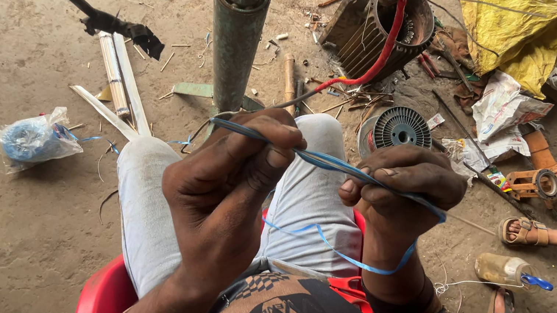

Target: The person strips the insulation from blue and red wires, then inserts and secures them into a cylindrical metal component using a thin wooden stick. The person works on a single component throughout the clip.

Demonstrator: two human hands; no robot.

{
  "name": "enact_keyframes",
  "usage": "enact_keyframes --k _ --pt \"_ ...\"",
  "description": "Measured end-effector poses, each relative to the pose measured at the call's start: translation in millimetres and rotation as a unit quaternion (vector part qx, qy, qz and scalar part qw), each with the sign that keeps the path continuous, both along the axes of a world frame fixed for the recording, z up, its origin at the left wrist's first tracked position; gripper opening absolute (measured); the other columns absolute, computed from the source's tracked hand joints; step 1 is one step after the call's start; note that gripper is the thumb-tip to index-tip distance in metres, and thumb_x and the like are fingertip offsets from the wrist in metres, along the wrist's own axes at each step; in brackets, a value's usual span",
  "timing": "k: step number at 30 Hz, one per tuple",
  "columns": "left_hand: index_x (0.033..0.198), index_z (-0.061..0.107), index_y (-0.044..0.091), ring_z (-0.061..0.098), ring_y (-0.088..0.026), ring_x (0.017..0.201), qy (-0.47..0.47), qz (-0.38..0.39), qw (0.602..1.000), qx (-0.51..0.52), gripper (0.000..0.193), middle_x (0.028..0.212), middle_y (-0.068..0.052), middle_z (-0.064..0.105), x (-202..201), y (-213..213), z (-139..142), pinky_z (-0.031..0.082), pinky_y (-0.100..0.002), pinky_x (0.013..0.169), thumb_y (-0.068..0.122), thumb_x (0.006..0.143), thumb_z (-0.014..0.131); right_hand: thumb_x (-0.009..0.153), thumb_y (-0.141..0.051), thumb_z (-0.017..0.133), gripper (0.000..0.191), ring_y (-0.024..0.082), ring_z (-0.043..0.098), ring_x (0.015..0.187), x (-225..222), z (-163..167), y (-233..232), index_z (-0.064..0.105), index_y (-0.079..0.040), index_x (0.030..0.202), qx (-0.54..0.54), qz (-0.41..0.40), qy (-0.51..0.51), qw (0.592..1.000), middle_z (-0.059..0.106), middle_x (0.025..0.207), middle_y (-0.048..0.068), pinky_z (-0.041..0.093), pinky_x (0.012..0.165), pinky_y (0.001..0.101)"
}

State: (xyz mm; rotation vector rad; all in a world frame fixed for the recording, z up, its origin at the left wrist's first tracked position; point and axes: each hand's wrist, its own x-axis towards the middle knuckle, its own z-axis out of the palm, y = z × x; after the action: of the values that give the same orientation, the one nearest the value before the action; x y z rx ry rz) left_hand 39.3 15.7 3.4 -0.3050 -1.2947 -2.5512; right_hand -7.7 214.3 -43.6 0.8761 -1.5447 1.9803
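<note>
Here, blue strip between 2 hands.

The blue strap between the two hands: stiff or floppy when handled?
Probably floppy and light: the blue strap runs taut only between the left hand and right hand, and its free end droops in a loose loop. Its flat, glossy look suggests it could slip.

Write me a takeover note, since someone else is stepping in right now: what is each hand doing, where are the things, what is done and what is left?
Left hand: pinching the blue strip with a thin wire at its upper end.
Right hand: gripping the same strip lower down; it runs taut between the hands, and its tail loops over the lap.
Nearby: green pipe ahead, motor stator with red wire on the ground.
Done: strip stretched tight.
Left: cannot tell from this view.
</note>
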Motion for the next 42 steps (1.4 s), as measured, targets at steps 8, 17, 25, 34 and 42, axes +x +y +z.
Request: enact_keyframes --k 8,17,25,34,42 --pt "0.118 0.071 -0.01 0.063 -0.012 0.102 -0.012 0.0 1.0 -0.018 0.012 0.111 -0.012 0.071 -0.2 -3.4 0.6 0.051 -0.024 0.091 -0.003 0.11 0.066 0.095 -0.012 0.084 0.033 0.019 0.076 0.063 1.5 4.6 1.1 0.064 -0.012 0.121 0.076 -0.023 0.021 0.997 0.071 0.094 0.015 0.061 0.054 0.0268" --pt "0.117 0.072 -0.008 0.067 -0.016 0.109 0.011 -0.005 1.0 -0.018 0.01 0.116 -0.014 0.071 -0.5 4.9 4.4 0.057 -0.028 0.094 -0.006 0.108 0.066 0.078 -0.035 0.093 0.077 0.02 0.071 0.099 4.8 13.3 -29.4 0.055 -0.016 0.142 -0.025 0.106 -0.014 0.994 0.064 0.12 0.011 0.065 0.07 0.0324" --pt "0.113 0.071 -0.002 0.071 -0.02 0.115 0.025 0.017 0.994 -0.106 0.012 0.117 -0.013 0.073 2.7 15.8 9.6 0.059 -0.031 0.1 -0.004 0.103 0.066 0.093 -0.045 0.082 0.069 0.016 0.054 0.107 12.2 -18.6 -64.6 0.049 -0.021 0.149 -0.062 0.072 -0.075 0.993 0.053 0.124 0.004 0.049 0.095 0.0314" --pt "0.114 0.072 -0.003 0.07 -0.017 0.109 0.051 0.043 0.991 -0.115 0.008 0.115 -0.012 0.073 5.8 15.0 0.9 0.059 -0.026 0.096 -0.003 0.108 0.068 0.114 -0.024 0.062 0.022 0.013 0.056 0.094 14.4 -28.6 -60.1 0.058 -0.017 0.134 -0.073 0.044 -0.075 0.994 0.056 0.109 0.006 0.051 0.083 0.0263" --pt "0.116 0.072 -0.004 0.07 -0.016 0.106 0.023 0.056 0.993 -0.1 0.01 0.113 -0.011 0.072 4.0 16.1 1.1 0.059 -0.026 0.096 -0.004 0.107 0.068 0.105 -0.007 0.069 0.023 0.017 0.066 0.116 15.7 -15.4 -56.6 0.059 -0.008 0.126 -0.261 0.234 -0.164 0.922 0.059 0.117 0.012 0.057 0.101 0.0239"
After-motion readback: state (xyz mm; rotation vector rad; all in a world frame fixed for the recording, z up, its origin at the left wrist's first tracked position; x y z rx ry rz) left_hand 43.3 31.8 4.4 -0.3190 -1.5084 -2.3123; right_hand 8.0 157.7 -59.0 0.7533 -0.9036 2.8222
